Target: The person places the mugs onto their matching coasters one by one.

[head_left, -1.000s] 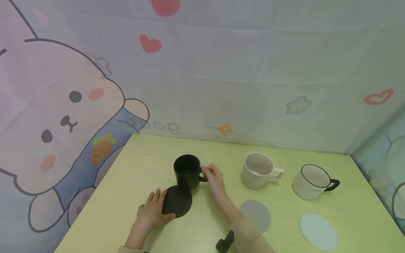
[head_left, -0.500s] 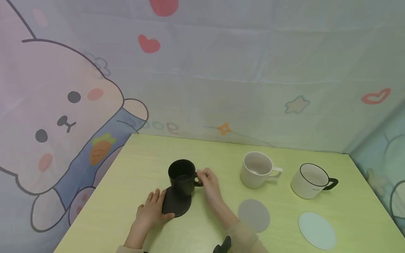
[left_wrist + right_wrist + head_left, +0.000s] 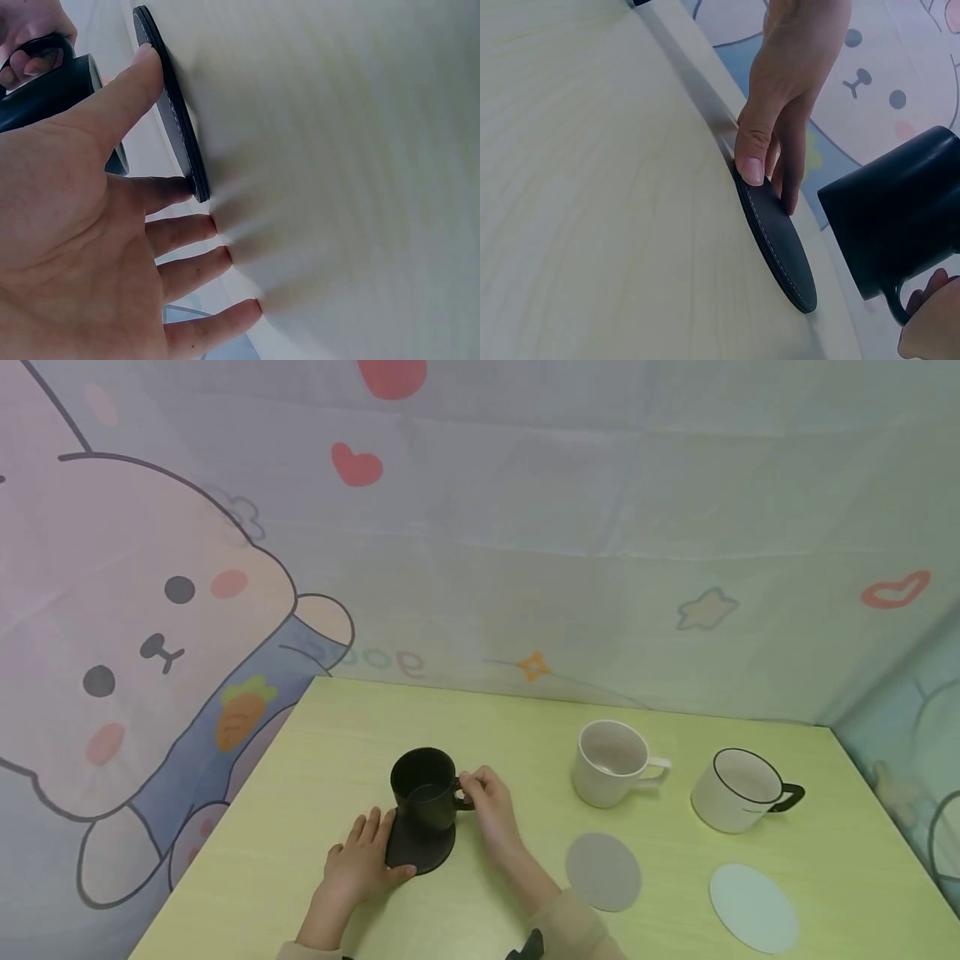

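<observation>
My right hand (image 3: 489, 810) pinches the handle of a black mug (image 3: 426, 797). The mug overlaps a round black coaster (image 3: 422, 852) in the head view, while a gap shows between mug base and coaster (image 3: 780, 247) in the right wrist view. Pale stitching runs around the coaster's edge. My left hand (image 3: 363, 860) rests at the coaster's left side with straight, spread fingers. In the left wrist view, its thumb (image 3: 124, 94) lies on the coaster and the index finger touches the rim. The other fingertips meet the table.
To the right stand a white mug (image 3: 606, 768) and a white mug with black rim and handle (image 3: 731, 797). A grey round coaster (image 3: 603, 872) and a pale blue-white one (image 3: 753, 908) lie in front of them. A printed curtain (image 3: 480, 527) hangs behind the table (image 3: 352, 727).
My right hand has brought the black mug left and toward me, so it now overlaps more of the black coaster. The left hand has stayed in place.
</observation>
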The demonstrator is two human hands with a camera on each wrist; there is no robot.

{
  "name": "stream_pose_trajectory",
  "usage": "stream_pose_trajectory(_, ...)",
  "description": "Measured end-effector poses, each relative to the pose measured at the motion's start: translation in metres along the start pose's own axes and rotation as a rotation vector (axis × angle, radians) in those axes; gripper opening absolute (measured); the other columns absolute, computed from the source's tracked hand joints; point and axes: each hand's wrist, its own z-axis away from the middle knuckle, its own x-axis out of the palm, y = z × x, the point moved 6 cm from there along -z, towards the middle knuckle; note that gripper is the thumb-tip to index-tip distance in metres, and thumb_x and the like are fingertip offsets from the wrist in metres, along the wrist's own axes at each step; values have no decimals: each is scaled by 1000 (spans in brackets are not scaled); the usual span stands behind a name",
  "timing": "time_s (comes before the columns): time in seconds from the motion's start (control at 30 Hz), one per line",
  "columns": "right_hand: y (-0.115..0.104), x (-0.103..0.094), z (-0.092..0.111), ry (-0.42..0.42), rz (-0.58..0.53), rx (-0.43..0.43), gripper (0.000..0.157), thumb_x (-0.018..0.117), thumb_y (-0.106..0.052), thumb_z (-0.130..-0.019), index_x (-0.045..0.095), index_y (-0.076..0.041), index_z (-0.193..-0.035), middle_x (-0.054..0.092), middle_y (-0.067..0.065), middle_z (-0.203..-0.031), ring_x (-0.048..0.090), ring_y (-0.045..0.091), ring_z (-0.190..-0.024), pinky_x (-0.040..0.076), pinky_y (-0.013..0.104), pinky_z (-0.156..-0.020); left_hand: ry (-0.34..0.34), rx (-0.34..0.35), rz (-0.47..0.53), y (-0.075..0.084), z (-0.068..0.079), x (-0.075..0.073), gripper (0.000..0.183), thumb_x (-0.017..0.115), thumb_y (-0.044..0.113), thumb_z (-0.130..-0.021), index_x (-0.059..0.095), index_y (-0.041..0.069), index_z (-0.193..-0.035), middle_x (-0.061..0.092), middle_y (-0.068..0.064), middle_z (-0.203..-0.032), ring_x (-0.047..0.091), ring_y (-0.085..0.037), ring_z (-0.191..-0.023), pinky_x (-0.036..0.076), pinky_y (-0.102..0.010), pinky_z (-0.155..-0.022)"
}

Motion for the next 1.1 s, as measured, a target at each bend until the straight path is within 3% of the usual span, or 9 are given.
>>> stream_pose_trajectory(0.27,2,3,2,-22,47,-10,29,57,-13,-100,47,1,-77,51,-2,-82,49,16,-82,42,29,-80,40,25,-7,-14,-9,15,94,76,48,-86,36,-2,-154,32,-29,-160,30,-49,-147,35,-75,-102)
stream_pose_trajectory(0.67,10,7,9,-39,-4,-1,29,57,-11,-100,46,3,-77,50,-2,-78,49,16,-81,43,29,-81,16,19,-17,3,5,-4,88,78,44,-85,44,-7,-147,33,-31,-158,32,-50,-145,37,-73,-101)
stream_pose_trajectory(0.9,12,10,13,-48,-23,23,34,57,-10,-100,44,17,-85,50,-3,-80,49,15,-82,42,30,-82,2,14,-45,4,6,-4,87,77,45,-86,45,-9,-146,32,-30,-159,31,-49,-146,37,-72,-103)
stream_pose_trajectory(1.1,14,11,12,-46,-27,26,33,58,-11,-99,44,16,-85,51,-5,-81,49,13,-80,42,27,-81,-13,7,-45,4,5,-3,94,76,47,-87,37,-11,-150,30,-29,-161,29,-48,-148,36,-71,-105)
